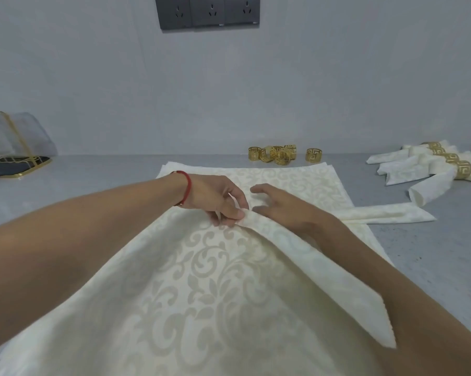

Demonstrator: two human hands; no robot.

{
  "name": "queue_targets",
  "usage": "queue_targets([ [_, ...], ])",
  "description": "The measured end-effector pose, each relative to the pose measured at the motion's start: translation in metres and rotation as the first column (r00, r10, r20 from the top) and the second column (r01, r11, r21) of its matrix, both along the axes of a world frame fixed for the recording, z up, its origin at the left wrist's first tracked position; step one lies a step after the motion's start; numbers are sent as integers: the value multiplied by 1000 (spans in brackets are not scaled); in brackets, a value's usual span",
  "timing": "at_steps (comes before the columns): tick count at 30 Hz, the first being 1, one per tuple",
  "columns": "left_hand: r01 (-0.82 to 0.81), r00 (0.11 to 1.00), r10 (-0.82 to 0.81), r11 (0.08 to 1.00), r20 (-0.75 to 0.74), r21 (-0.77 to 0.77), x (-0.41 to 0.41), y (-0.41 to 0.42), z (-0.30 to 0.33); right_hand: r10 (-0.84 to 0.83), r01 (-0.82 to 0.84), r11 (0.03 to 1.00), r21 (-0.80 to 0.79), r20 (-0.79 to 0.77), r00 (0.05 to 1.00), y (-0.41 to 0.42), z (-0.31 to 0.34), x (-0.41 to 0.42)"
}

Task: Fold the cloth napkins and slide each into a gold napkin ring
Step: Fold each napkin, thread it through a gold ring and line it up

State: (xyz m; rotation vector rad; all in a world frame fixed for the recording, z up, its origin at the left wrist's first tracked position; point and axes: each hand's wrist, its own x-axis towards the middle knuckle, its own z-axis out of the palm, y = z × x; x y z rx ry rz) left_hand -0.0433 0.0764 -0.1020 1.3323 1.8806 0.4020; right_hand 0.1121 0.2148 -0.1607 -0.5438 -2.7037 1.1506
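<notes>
Napkin looks soft, limp; your left hand pinches the fold at centre frame, right hand spread flat. Hold at edges.

Open table on the left, crowded right and back

Bare table lies open between the spread napkin and the gold-framed holder at far left. Loose gold rings line the back edge by the wall. A folded napkin and the pile of ringed napkins block the right, with grey table free in front of them.
</notes>
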Motion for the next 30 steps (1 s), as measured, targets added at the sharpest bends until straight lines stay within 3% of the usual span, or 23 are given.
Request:
queue_targets([
  [2,-16,999,19,996,-33,83,2,-3,-4,-40,22,991,-133,-134,990,12,6,12],
  [4,-31,996,41,992,-78,119,4,-5,-7,-57,40,990,-136,-124,991,22,15,28],
  [9,-92,977,128,974,-170,206,11,-4,-13,-52,27,993,111,231,971,39,39,62],
  [14,-196,947,265,924,-180,329,18,0,-31,-178,18,938,347,435,883,41,50,48],
  [20,-241,927,346,846,-146,476,21,4,-51,-281,-4,864,504,489,825,34,50,37],
  [24,-219,907,376,804,-188,552,26,7,-65,-343,-136,685,716,482,806,12,57,25],
  [26,-210,915,361,806,-178,554,26,8,-67,-323,-154,704,693,506,800,8,61,21],
  [27,-203,918,355,804,-178,559,25,8,-68,-293,-134,771,623,534,793,10,66,21],
  [30,-183,922,340,803,-185,566,26,6,-68,-117,23,985,168,571,813,18,86,25],
])
